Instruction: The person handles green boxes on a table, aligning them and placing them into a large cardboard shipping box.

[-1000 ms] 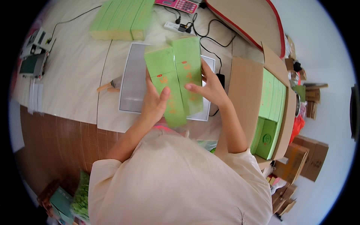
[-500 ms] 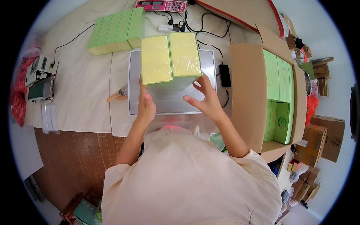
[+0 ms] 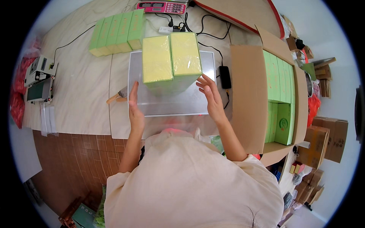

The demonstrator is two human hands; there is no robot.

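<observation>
Two film-wrapped green boxes with pale yellow tops, a left box [image 3: 156,59] and a right box [image 3: 185,53], stand side by side on a flat silver plate [image 3: 152,107] in front of me. My left hand [image 3: 136,110] is open and upright, to the left of the boxes and clear of them, above the plate's left edge. On the other side my right hand [image 3: 213,99] has its fingers stretched out, holding nothing. Its fingertips come close to the right box's near corner; whether they touch it I cannot tell.
A row of green boxes [image 3: 118,32] stands at the far left. An open carton [image 3: 247,98] on the right holds more green boxes. Beyond are a pink scale [image 3: 161,7], a power strip [image 3: 165,30] and cables. A wooden-handled tool [image 3: 113,98] lies left of the plate.
Both hands have drawn back from the boxes and spread further apart, the left one outward to the left. My right fingers have straightened. The boxes stay on the plate.
</observation>
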